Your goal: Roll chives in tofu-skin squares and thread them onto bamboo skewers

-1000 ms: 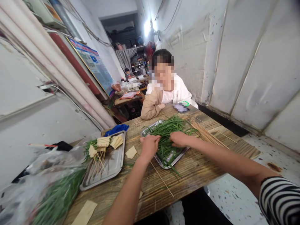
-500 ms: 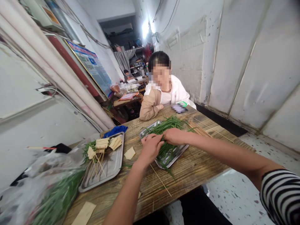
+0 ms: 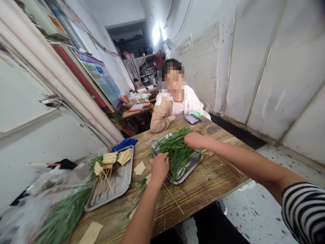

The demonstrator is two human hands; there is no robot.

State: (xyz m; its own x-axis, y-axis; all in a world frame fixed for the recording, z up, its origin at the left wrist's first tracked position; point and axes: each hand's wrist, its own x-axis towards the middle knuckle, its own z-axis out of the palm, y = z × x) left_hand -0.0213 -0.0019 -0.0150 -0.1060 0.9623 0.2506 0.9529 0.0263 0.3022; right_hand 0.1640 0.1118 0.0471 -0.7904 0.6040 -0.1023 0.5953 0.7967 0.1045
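Note:
In the head view, a heap of green chives (image 3: 177,154) lies on a metal tray (image 3: 186,177). My right hand (image 3: 194,140) reaches over the far right side of the heap, fingers closed on some chives. At the tray's near left edge is my left hand (image 3: 159,166), its fingers curled together beside the chives; what they hold, if anything, is hidden. Below the left wrist, a tuft of greens and a pale tofu sheet (image 3: 148,178) show in part. One wooden skewer (image 3: 174,199) lies on the table in front of the tray.
At left, a second metal tray (image 3: 124,184) carries skewered tofu rolls (image 3: 110,158) with greens. A plastic bag of greens (image 3: 62,213) sits nearer. More skewers (image 3: 225,161) lie at right. Across the wooden table (image 3: 203,189), a person (image 3: 177,105) leans on a forearm.
My hands have moved apart: the left drew back toward me, the right shifted up and to the right over the chives. The person opposite has raised their head.

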